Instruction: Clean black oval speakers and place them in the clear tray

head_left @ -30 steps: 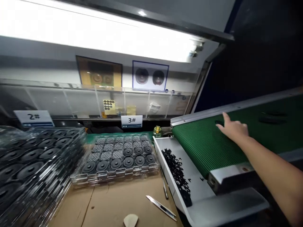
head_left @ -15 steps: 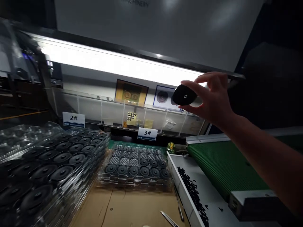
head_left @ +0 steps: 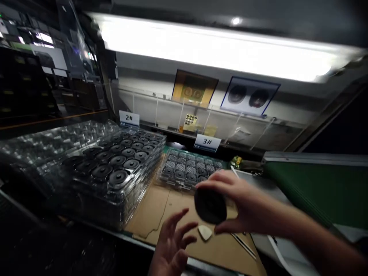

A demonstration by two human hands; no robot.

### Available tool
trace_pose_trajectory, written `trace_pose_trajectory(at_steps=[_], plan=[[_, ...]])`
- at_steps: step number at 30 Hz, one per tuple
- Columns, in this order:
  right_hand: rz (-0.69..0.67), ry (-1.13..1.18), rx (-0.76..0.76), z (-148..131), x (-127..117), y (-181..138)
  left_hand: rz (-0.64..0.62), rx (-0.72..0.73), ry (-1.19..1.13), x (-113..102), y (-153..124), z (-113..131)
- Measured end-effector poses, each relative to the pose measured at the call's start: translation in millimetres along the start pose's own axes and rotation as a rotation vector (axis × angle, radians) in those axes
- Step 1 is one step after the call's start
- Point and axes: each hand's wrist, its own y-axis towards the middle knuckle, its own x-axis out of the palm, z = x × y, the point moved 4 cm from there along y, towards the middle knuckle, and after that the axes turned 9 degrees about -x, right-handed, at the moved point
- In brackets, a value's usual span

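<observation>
My right hand holds a round black disc between thumb and fingers, low over the cardboard sheet. Just below and left of the disc, my left hand rises with fingers spread and empty, close to it but not touching. A small pale wedge-shaped piece lies on the cardboard under the disc.
A tall stack of clear trays with black discs stands at left. A lower, partly filled tray stack sits behind, under the "3#" label. The green conveyor belt runs at right. A thin blade tool lies on the cardboard.
My right hand has brought the disc down from in front of the lamp to just over the cardboard. My left hand has come into view. The view swung left.
</observation>
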Motion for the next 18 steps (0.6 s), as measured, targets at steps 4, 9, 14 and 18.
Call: trace_pose_trajectory(at_steps=[4,9,14,18], plan=[[0.034,0.424,0.078,-19,90,-11,0.069,-0.044,0.014,-2,-1,-10],[0.331,0.695,0.283,-8,148,-16,0.156,-0.209,-0.072,-22,7,-30],[0.315,0.828,0.472,3,179,-30,0.191,-0.41,-0.14,-31,18,-46],[0.303,0.878,0.608,35,205,-60,0.162,-0.53,-0.275,-35,27,-57]])
